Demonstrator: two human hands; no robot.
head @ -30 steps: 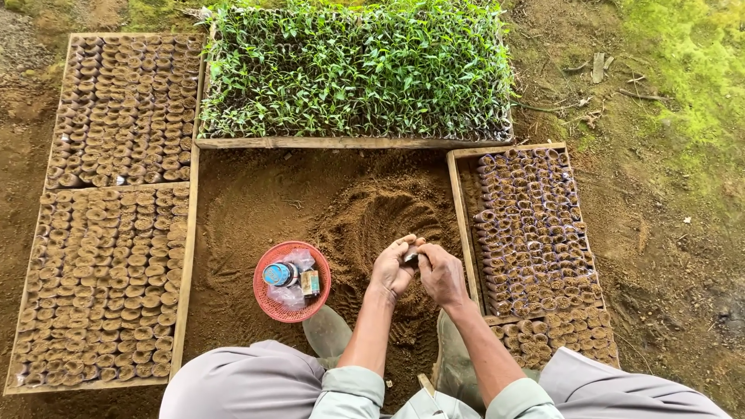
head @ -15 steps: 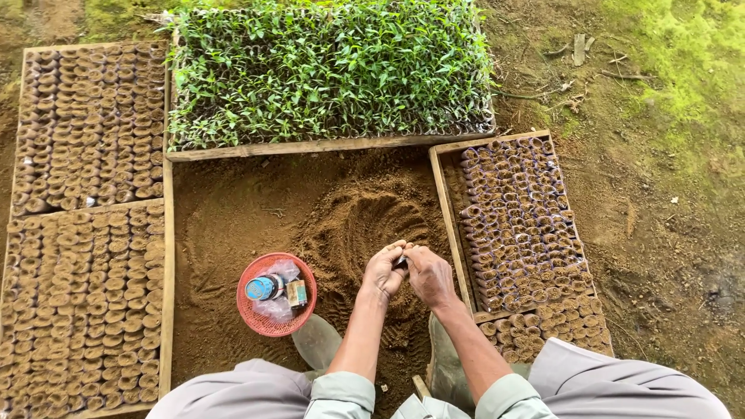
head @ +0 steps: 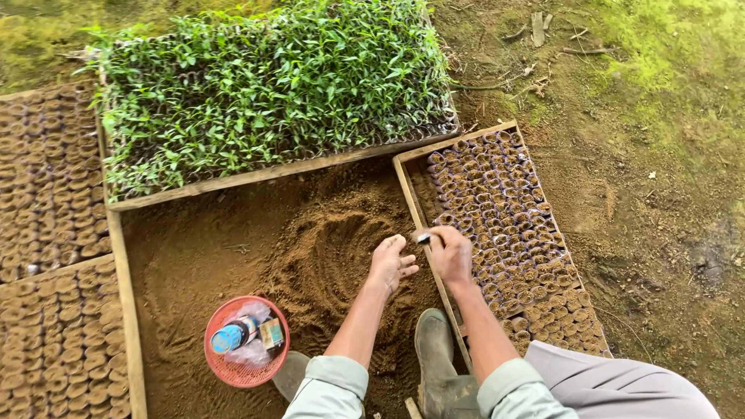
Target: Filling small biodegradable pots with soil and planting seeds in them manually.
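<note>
My left hand [head: 392,264] hovers palm down over the heap of loose brown soil [head: 326,248], fingers slightly apart and holding nothing I can see. My right hand [head: 448,254] is closed around a small dark soil-filled pot [head: 424,238] at the left edge of the wooden tray of small filled pots [head: 504,225]. Both hands sit close together, just above the tray's wooden border.
A wooden frame of green seedlings [head: 272,85] lies beyond the soil. Trays of brown filled pots [head: 46,256] cover the left side. A red basket [head: 244,341] with a blue-capped bottle and packets sits by my green rubber boots [head: 434,349]. Bare ground and moss lie to the right.
The hands have parted; the right hand carried the small pot right to the tray's edge. The camera view swung so everything shifted left and tilted.
</note>
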